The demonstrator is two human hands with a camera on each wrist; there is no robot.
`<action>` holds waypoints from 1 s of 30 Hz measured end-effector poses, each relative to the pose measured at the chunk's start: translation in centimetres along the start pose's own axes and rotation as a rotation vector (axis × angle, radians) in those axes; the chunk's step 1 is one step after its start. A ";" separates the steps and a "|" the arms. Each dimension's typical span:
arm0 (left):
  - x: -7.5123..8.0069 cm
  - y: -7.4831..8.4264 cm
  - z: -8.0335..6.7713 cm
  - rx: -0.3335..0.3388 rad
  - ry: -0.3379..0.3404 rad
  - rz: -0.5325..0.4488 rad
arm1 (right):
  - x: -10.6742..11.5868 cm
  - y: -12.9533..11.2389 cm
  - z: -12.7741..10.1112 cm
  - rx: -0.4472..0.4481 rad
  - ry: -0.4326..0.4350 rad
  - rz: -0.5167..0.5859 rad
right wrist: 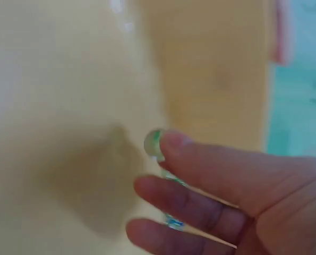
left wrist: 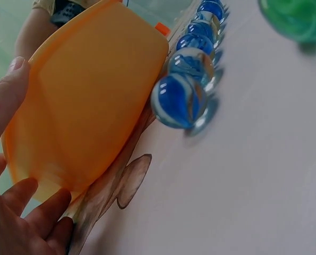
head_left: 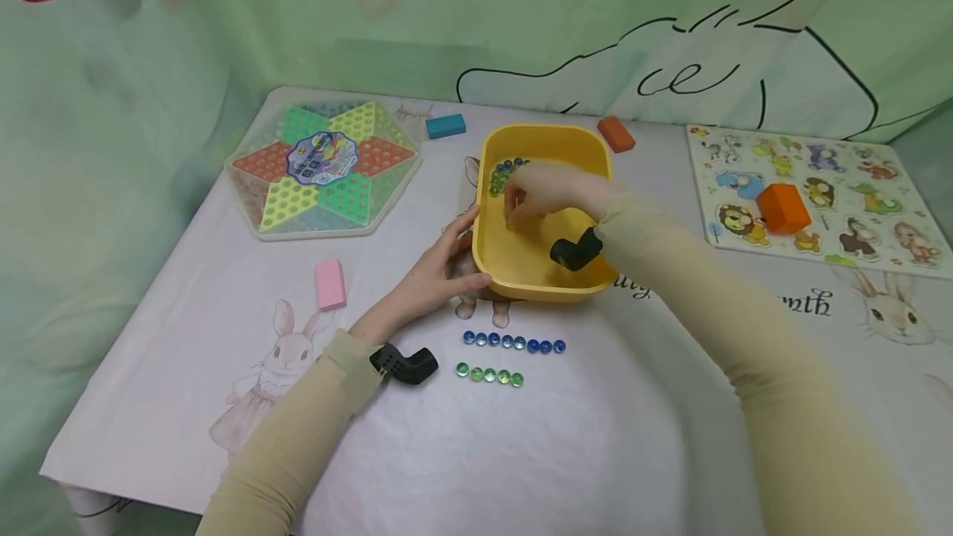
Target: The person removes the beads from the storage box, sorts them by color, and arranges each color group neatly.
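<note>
The tablecloth (head_left: 588, 453) reads "mth", the rest covered.

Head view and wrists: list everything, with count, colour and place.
Bin: 1, yellow, centre
Blue marbles: 8, blue, row nearer than bin
Green marbles: 5, green, row nearer than blue marbles
Bin marbles: uncounted (too small), blue and green, bin's far left
Held marble: 1, greenish, inside bin
Star board: 1, multicoloured, far left
Pink block: 1, pink, nearer than star board
Blue block: 1, blue, right of star board
Red block: 1, reddish, right of bin
Animal board: 1, white with pictures, right
Orange block: 1, orange, on animal board
Tablecloth: 1, white, underneath
Curtain: count unclear, green, behind
Wrist cameras: 2, black, on wrists
Sleeves: 2, beige, arms
Left hand: 1, bare, touching bin
Right hand: 1, bare, pinching held marble
</note>
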State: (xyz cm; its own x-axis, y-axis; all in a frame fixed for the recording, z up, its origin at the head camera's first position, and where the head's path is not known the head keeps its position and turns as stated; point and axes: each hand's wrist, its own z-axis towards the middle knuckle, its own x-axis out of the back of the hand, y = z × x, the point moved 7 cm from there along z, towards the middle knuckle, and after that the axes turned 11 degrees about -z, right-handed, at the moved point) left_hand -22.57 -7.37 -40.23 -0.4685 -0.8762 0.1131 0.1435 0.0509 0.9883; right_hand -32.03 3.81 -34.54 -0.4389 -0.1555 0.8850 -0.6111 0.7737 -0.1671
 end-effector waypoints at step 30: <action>-0.6 3.2 -0.7 0.036 -0.017 -0.017 | -3.1 -4.4 -14.5 0.340 0.276 0.410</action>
State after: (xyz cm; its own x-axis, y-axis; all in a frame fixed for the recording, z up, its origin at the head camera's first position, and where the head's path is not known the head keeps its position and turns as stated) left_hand -21.21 -6.98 -37.19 -0.4857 -0.8686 0.0980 0.1046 0.0535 0.9931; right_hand -18.45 9.75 -30.25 -0.5240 0.3151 0.7913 -0.6245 0.4896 -0.6085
